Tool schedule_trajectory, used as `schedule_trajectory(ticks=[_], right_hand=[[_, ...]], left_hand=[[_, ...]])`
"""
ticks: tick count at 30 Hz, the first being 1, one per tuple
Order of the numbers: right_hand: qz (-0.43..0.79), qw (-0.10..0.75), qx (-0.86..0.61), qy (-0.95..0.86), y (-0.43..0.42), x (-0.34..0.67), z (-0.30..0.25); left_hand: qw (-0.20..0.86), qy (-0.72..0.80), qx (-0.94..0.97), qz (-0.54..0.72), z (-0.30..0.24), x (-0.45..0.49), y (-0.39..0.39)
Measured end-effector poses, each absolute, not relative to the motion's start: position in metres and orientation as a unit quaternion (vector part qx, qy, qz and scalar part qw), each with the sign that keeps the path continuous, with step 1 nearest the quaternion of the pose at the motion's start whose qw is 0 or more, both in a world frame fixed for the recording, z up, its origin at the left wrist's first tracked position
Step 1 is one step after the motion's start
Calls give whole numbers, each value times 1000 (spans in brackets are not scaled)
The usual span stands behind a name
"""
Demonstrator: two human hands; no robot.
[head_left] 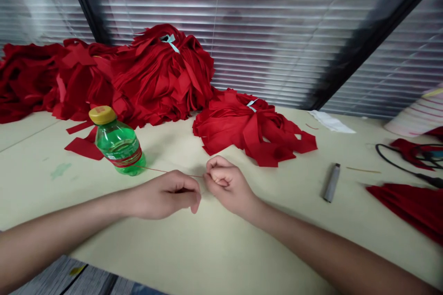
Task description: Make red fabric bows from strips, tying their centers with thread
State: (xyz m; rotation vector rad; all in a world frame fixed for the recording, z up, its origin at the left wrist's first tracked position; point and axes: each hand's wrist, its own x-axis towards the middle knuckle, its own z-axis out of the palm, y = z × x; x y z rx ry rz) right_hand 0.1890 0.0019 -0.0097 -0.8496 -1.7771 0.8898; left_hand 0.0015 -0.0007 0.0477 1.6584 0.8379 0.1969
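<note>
Red thread (156, 169) partly behind left hand (169, 197)

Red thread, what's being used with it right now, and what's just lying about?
Seemingly in use: left hand, right hand, red thread, yellow-capped green bottle.

Probably lying about: tied red cloth bundles, grey stick-like tool, black cable, white scrap.

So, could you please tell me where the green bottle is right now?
In the head view, the green bottle sits left of centre on the table, beyond the left hand and in front of red cloth bundles.
</note>
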Motion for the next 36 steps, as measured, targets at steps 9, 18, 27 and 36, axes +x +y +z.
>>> schedule_trajectory(ticks=[9, 18, 27, 36], right_hand=[[371, 437, -339, -746, 2, 191, -8], [414, 459, -385, -685, 9, 193, -7], [404, 447, -390, -696, 6, 190, -5], [419, 431, -394, -695, 9, 192, -1]], left_hand=[[798, 235, 543, 116, 25, 7, 5], [863, 155, 475, 73, 23, 0, 11], [830, 193, 522, 27, 22, 4, 11], [725, 274, 620, -125, 49, -3, -3]])
